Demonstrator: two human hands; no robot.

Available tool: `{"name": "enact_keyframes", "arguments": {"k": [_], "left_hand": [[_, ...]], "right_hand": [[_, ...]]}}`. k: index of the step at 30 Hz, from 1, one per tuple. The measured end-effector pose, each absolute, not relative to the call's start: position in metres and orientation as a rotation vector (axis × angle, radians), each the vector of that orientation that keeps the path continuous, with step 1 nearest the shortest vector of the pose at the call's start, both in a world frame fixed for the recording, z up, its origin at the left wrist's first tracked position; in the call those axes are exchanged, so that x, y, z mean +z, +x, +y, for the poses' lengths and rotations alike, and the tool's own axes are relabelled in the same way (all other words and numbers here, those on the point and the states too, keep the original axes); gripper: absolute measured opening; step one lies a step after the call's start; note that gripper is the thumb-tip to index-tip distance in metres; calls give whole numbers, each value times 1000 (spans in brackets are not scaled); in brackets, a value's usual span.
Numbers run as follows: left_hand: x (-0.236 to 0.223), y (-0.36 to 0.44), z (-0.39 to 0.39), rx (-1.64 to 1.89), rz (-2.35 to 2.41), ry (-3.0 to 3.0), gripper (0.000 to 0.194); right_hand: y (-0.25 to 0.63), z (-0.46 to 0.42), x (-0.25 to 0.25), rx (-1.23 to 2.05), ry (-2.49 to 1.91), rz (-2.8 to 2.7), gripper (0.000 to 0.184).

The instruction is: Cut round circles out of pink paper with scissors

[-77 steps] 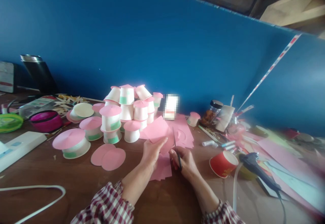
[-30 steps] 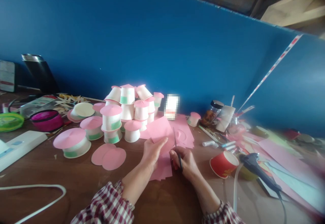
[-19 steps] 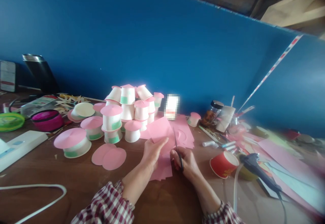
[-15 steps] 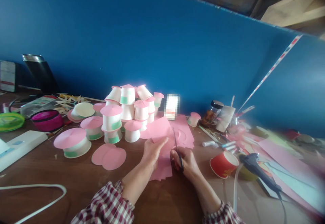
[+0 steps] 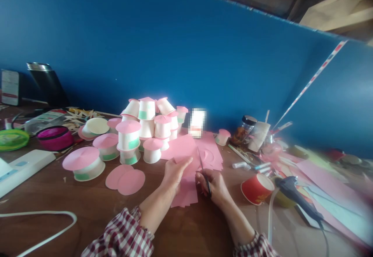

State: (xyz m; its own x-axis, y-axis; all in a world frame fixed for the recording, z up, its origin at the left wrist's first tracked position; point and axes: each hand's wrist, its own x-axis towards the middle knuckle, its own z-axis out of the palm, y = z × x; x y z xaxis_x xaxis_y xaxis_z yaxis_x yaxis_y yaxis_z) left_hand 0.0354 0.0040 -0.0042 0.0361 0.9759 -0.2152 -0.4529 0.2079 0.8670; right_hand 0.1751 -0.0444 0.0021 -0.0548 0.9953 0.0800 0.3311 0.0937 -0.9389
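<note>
My left hand (image 5: 174, 171) grips a sheet of pink paper (image 5: 183, 148), thumb on top and fingers hidden beneath. Closed round the handles of a pair of scissors (image 5: 207, 184), my right hand (image 5: 215, 185) holds the blades pointing away from me at the sheet's right side. More pink paper (image 5: 186, 195) lies on the table under both hands. Two overlapping pink paper discs (image 5: 131, 182) rest left of my left hand. Beyond them stand several white paper cups with pink cone tops (image 5: 128, 132), some stacked.
Right of my right hand, a red paper cup (image 5: 253, 189) lies tilted beside a glue gun (image 5: 300, 197) with its cord. A lidded jar (image 5: 244, 129) stands farther back. At left are a magenta round case (image 5: 54, 138), a white power strip (image 5: 26, 169) and a dark flask (image 5: 46, 84).
Both hands keep nearly the same place and grip. The held sheet and scissors have shifted only very slightly.
</note>
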Motion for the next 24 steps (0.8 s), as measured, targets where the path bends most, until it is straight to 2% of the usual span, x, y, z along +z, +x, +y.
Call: {"name": "enact_keyframes", "arguments": {"k": [10, 17, 24], "left_hand": [[10, 32, 0, 1240, 950, 629, 46], [2, 33, 5, 1268, 1099, 749, 37], [12, 29, 1, 1206, 1058, 839, 33]], "right_hand": [[175, -44, 0, 994, -1376, -1519, 31], [172, -47, 7, 1043, -1344, -1484, 33], [172, -46, 5, 1067, -1341, -1448, 35]]}}
